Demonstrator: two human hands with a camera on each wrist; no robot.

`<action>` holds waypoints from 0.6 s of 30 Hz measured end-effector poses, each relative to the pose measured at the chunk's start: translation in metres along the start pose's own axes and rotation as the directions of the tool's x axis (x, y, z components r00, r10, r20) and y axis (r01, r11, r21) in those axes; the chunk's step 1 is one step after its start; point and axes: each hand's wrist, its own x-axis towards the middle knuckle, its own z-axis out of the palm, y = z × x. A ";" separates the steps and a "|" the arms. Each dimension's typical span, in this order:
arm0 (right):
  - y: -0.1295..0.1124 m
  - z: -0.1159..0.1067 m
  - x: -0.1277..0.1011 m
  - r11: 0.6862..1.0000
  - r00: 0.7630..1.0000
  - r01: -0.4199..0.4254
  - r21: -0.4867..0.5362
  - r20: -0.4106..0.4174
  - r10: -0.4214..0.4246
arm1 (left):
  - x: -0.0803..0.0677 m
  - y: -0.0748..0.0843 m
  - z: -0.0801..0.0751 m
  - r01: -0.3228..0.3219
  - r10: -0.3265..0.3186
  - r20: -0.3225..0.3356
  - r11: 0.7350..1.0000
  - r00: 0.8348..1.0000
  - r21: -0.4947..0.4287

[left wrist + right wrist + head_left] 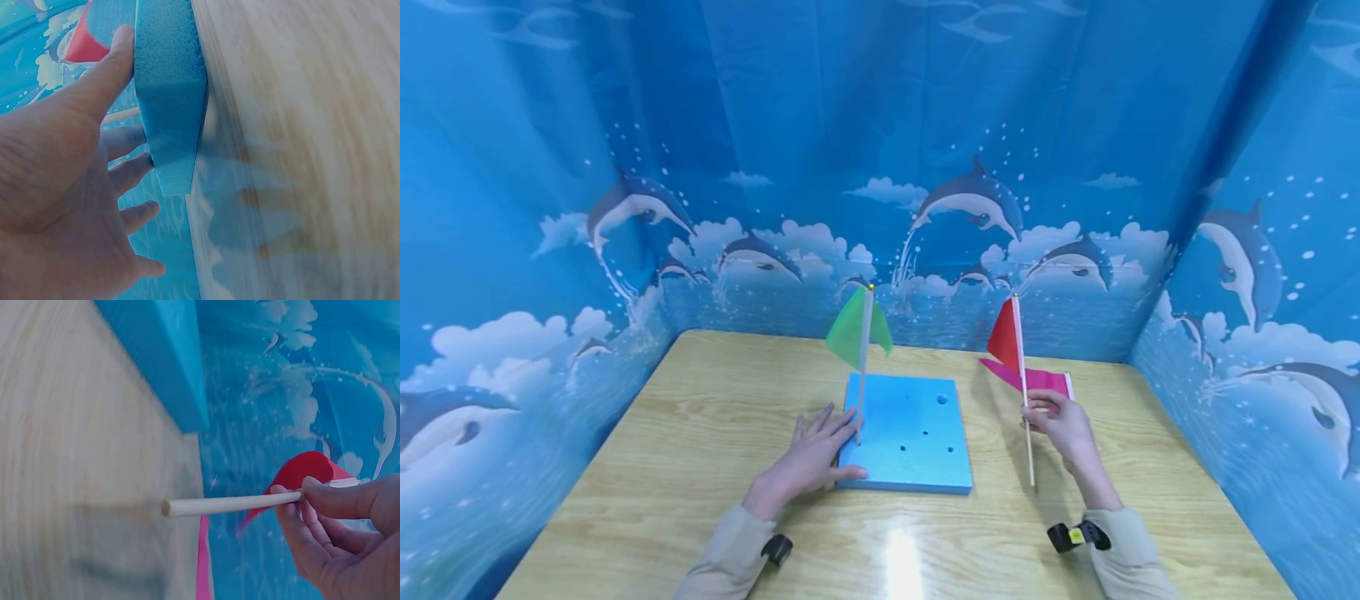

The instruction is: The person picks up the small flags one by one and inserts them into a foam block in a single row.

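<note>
Right wrist view showed the right hand (340, 534) pinching the red flag (306, 472) by its thin, smooth wooden stick (231, 504), held near-upright above the table beside the foam block (908, 433). To seat it well, I judged, keep the stick plumb over a hole (foam yields easily) while the left hand (811, 457), fingers flat and spread, steadied the block's edge near the green flag (856, 329).
</note>
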 end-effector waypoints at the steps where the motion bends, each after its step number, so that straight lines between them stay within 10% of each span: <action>1: -0.002 0.003 0.001 1.000 1.000 0.009 0.012 -0.003 -0.009 | 0.000 0.000 0.000 0.000 0.000 0.000 1.000 1.000 0.000; 18: -0.043 0.071 0.007 0.978 0.992 0.108 0.176 -0.088 -0.094 | 0.001 -0.003 0.001 -0.010 0.010 0.000 1.000 1.000 0.001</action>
